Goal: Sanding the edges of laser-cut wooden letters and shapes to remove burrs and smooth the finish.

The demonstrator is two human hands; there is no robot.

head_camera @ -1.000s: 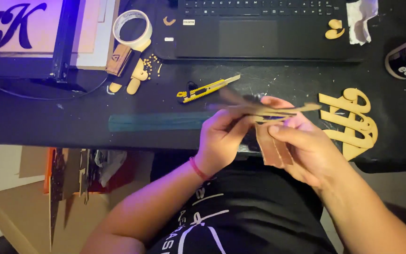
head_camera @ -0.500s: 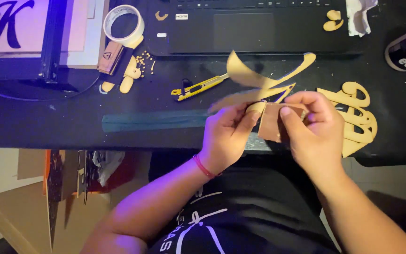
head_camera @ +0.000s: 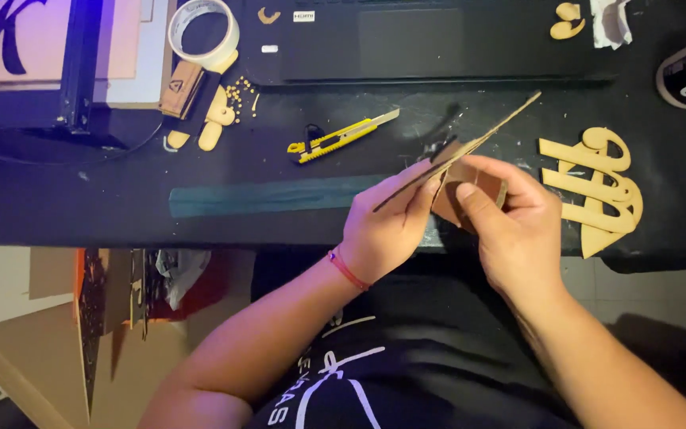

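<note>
Head | left hand (head_camera: 387,230), right hand (head_camera: 510,226) grip pinching thin cutout (head_camera: 470,143), seemingly wood

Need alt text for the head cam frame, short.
Seen from above, a person's left hand and right hand hold a thin flat wooden cutout edge-on over a black desk. A yellow utility knife, a tape roll and another wooden cutout lie on the desk.

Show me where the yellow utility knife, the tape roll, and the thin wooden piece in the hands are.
yellow utility knife (head_camera: 335,141), head view, middle of its handle.
tape roll (head_camera: 228,40), head view, right side of the ring.
thin wooden piece (head_camera: 502,127), head view, upper edge-on stretch.
</note>
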